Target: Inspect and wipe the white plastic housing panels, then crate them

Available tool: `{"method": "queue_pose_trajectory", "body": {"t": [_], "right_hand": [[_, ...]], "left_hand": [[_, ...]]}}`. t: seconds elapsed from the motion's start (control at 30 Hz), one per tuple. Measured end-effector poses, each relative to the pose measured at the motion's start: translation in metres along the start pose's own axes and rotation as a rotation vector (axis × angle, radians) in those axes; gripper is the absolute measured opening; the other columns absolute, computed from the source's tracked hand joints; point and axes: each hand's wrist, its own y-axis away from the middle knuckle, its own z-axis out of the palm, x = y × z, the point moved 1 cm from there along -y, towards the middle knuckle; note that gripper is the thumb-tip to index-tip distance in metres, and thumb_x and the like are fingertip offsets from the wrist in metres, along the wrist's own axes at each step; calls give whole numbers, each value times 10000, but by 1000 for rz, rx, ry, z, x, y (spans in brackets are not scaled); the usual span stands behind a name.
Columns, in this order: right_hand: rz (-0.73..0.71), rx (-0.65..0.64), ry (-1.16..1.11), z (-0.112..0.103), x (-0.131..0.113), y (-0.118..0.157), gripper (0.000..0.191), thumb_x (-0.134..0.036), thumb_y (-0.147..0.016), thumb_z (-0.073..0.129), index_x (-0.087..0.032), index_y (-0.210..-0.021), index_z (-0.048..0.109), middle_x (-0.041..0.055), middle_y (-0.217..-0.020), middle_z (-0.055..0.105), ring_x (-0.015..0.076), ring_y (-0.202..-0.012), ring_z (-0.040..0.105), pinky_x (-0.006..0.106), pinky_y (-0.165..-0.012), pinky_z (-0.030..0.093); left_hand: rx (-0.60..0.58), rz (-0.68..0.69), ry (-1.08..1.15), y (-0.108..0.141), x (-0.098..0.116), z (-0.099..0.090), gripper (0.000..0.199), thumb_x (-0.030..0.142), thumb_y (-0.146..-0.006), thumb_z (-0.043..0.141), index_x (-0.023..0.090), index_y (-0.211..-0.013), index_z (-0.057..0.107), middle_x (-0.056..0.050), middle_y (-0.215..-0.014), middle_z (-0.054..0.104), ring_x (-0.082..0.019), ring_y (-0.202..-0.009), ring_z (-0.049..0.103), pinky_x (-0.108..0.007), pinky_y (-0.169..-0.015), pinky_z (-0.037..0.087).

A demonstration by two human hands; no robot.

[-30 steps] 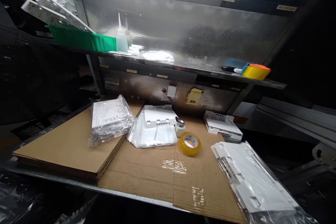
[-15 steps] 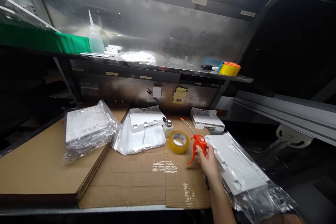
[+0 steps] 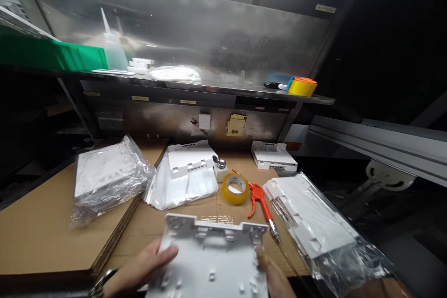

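At eight o'clock in the view, a bagged stack of white parts (image 3: 106,172) lies on cardboard sheets (image 3: 45,237) at the side of the bench (image 3: 150,230). At seven, the left hand (image 3: 148,260) grips the left edge of a white plastic panel (image 3: 209,260), thumb over its face. The panel sits at six, nearest the viewer. Past its far edge lies a yellow tape roll (image 3: 226,195), just beside a red air gun (image 3: 258,193) at five. The right hand (image 3: 275,277), lower at five, holds the panel's right edge
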Motion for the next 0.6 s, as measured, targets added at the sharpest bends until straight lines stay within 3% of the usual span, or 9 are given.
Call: {"method": "queue_pose_trajectory", "body": {"t": [0.07, 0.17, 0.23, 0.33, 0.5, 0.6], "right_hand": [[-18, 82, -128, -23, -14, 2, 803, -708, -620, 871, -179, -1214, 764, 151, -1071, 812, 407, -1148, 719, 518, -1013, 555], [-19, 100, -373, -43, -36, 12, 802, -718, -701, 805, -211, -1315, 711, 150, -1252, 764, 399, -1269, 659, 562, -1096, 494], [-40, 119, -508, -48, -46, 20, 791, -696, -748, 779, -198, -1354, 681, 163, -1329, 723, 391, -1317, 626, 577, -1144, 446], [-108, 214, -604, -51, -55, 26, 745, -653, -832, 725, -199, -1414, 630, 155, -1365, 702, 368, -1354, 600, 579, -1179, 412], [-176, 300, -619, -53, -60, 26, 720, -613, -916, 651, -225, -1510, 528, 129, -1368, 705, 339, -1373, 588, 585, -1185, 412], [-173, 314, -613, -49, -61, 26, 726, -626, -917, 640, -223, -1510, 530, 133, -1363, 707, 342, -1374, 587, 583, -1182, 418]], "left_hand": [[85, 105, -177, -44, 8, 5, 713, 870, -814, 450, 204, -900, 689, -93, -821, 699, -316, -827, 665, -466, -776, 569], [304, 233, -459, -96, 13, 9, 450, 604, -894, 509, 206, -1040, 661, -147, -1049, 648, -374, -1033, 559, -561, -967, 429], [362, 297, -618, -116, 12, 9, 326, 474, -881, 507, 212, -998, 660, -178, -1107, 614, -419, -1106, 482, -608, -1006, 338], [341, 362, -752, -131, 11, 1, 250, 420, -901, 440, 246, -832, 607, -172, -1023, 636, -408, -1020, 487, -566, -935, 349], [412, 365, -771, -139, 27, -23, 228, 472, -965, 385, 274, -930, 491, -110, -889, 666, -359, -884, 564, -438, -752, 365], [433, 330, -697, -142, 36, -34, 221, 507, -945, 455, 288, -974, 443, -83, -964, 722, -340, -867, 639, -407, -716, 372]]}}
